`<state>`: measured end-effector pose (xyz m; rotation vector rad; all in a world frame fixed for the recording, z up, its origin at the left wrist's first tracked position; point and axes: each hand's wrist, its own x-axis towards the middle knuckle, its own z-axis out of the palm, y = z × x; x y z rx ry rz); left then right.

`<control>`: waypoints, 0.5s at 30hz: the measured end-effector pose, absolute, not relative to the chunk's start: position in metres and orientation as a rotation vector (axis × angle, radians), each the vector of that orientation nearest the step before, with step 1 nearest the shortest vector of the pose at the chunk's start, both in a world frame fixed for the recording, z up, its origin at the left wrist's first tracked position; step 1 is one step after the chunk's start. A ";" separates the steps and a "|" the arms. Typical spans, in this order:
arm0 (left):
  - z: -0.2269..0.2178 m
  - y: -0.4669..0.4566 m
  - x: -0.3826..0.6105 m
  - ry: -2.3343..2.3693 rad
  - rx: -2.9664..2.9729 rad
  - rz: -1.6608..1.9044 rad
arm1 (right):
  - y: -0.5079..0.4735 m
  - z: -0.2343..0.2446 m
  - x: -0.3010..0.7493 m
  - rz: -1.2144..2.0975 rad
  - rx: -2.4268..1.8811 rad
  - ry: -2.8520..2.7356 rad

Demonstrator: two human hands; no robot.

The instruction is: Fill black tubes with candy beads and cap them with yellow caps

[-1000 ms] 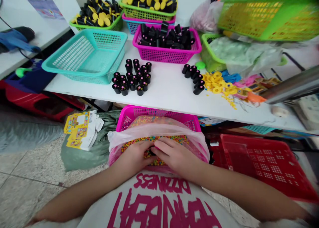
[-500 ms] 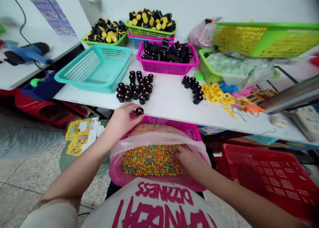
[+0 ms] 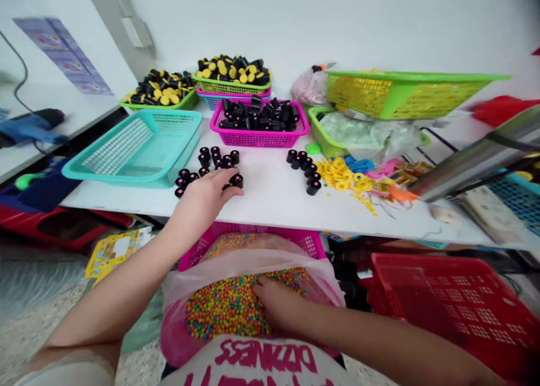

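Note:
My left hand [image 3: 206, 192] is over the table among a cluster of small black cylinders [image 3: 205, 160] with pink-dotted tops. Its thumb and fingers close around one black cylinder [image 3: 238, 180] at the cluster's right side. In my lap, a clear plastic bag [image 3: 185, 273] lining a pink basket [image 3: 314, 242] holds many small multicoloured beads [image 3: 219, 310]. My right hand [image 3: 278, 301] reaches into these beads with its fingers curled. Its fingertips are partly hidden, and what they hold cannot be made out.
A turquoise basket [image 3: 130, 175] stands left of the cluster. Behind are a pink basket [image 3: 261, 138] of black cylinders and green baskets of black-and-yellow ones. A short row of cylinders [image 3: 313, 188] and yellow plastic pieces [image 3: 341, 175] lie to the right. A metal pole [image 3: 476, 161] slants at the right.
My left hand has moved forward with the black cylinder, from the table's edge to the cluster. My right hand has shifted left through the beads. The camera view has tilted up.

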<state>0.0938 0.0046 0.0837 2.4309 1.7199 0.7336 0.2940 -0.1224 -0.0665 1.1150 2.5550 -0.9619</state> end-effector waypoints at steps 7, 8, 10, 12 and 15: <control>0.069 0.113 0.201 1.459 2.535 0.455 | -0.114 -0.069 0.298 -1.105 1.011 2.614; 0.060 0.126 0.213 1.466 2.518 0.436 | -0.113 -0.069 0.298 -1.109 1.009 2.612; 0.044 0.144 0.233 1.478 2.491 0.424 | -0.111 -0.069 0.297 -1.110 1.010 2.605; 0.036 0.152 0.245 1.469 2.485 0.437 | -0.108 -0.069 0.299 -1.111 1.013 2.609; 0.043 0.148 0.250 1.439 2.481 0.446 | -0.105 -0.067 0.303 -1.134 1.035 2.623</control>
